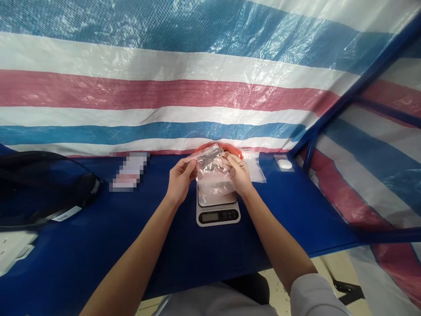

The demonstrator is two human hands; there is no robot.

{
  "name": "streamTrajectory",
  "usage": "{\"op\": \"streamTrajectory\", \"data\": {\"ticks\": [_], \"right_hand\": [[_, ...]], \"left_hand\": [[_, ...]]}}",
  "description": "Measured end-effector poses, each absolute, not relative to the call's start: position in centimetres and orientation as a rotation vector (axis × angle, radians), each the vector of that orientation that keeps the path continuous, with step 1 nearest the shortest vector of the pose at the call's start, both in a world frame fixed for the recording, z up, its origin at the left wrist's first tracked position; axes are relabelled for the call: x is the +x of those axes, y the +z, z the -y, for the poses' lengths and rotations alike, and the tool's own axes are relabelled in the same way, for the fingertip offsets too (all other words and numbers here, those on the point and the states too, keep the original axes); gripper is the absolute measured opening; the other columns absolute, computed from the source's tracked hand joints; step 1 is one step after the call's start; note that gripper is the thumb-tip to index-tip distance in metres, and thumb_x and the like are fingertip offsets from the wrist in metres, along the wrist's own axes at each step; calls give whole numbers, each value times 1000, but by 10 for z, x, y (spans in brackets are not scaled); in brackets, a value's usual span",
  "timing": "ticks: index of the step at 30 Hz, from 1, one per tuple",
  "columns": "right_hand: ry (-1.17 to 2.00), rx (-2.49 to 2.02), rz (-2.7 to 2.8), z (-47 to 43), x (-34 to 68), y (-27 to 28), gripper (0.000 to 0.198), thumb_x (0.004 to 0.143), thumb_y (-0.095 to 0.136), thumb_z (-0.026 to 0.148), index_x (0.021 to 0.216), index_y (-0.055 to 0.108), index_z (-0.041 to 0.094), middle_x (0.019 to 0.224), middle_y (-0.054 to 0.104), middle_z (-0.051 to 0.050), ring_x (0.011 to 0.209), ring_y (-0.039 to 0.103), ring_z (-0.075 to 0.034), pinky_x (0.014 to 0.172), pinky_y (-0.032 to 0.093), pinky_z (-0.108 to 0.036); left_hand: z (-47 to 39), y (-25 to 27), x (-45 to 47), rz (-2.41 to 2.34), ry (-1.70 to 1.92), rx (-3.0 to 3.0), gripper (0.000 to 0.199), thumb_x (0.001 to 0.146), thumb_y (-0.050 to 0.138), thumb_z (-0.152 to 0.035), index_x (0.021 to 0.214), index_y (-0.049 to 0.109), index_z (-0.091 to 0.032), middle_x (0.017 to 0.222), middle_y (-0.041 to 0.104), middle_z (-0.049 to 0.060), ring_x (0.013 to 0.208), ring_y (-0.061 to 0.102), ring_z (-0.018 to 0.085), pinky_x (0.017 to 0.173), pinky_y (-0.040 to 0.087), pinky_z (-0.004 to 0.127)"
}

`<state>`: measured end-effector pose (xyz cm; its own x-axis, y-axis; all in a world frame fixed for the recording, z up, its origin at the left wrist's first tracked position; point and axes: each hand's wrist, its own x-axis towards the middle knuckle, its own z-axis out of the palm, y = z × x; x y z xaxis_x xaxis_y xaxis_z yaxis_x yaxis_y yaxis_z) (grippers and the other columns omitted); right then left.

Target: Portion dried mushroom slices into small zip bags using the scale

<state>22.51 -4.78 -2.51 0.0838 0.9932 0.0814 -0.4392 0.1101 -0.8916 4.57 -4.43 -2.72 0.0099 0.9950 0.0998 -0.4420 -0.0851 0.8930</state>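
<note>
Both my hands hold a clear plastic bag (213, 164) in the air above a white kitchen scale (219, 214). My left hand (181, 175) pinches the bag's left edge between thumb and fingers. At the opposite edge, my right hand (239, 174) has its fingers closed on the plastic. I cannot make out anything inside the bag. The scale has a metal plate, partly seen through and below the bag, and a dark display with buttons at its front. Behind the bag shows part of something orange-red (234, 149), mostly hidden.
More clear plastic bags (257, 169) lie right of my right hand. Farther right, a white rounded object (284, 164) rests on a small clear bag. A blurred-out card (130, 172) and a black bag-like item (49, 188) are on the left. Striped sheeting (164, 94) walls the blue table (289, 210).
</note>
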Motion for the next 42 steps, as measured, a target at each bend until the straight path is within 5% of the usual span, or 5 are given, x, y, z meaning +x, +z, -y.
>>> {"op": "streamTrajectory", "data": {"ticks": [6, 12, 29, 36, 42], "right_hand": [[1318, -897, 1130, 34, 234, -12, 46, 79, 75, 58, 116, 73, 30, 97, 80, -1, 82, 78, -19, 63, 63, -27], [1280, -950, 1371, 24, 234, 1, 35, 80, 75, 51, 103, 78, 25, 105, 79, -4, 84, 77, -19, 56, 61, -24], [884, -1196, 1690, 6, 240, -9, 11, 81, 72, 29, 82, 82, 26, 74, 76, 1, 65, 68, -17, 67, 58, -31], [712, -1079, 1888, 15, 238, 1, 11, 83, 71, 30, 83, 82, 29, 75, 76, 2, 70, 65, -17, 76, 54, -33], [908, -1057, 1868, 17, 240, 0, 17, 84, 72, 39, 89, 83, 27, 70, 73, 0, 64, 65, -16, 65, 57, -32]], "left_hand": [[30, -17, 28, -845, 1202, 1176, 32, 72, 84, -45, 79, 72, -17, 65, 64, 0, 54, 54, 11, 56, 46, 26], [12, -8, 10, -890, 1065, 1311, 33, 68, 87, -47, 76, 75, -17, 68, 67, 3, 57, 56, 13, 57, 49, 27], [12, -3, 25, -1404, 1259, 1915, 23, 79, 73, -42, 74, 76, -20, 72, 74, 3, 64, 63, 19, 63, 47, 29], [13, -8, 40, -1177, 1011, 1333, 46, 83, 68, -57, 69, 75, -14, 61, 70, 8, 50, 61, 17, 50, 48, 30], [9, -11, 40, -1080, 1021, 1178, 38, 72, 79, -50, 66, 73, -13, 61, 69, 8, 49, 58, 15, 49, 47, 28]]}}
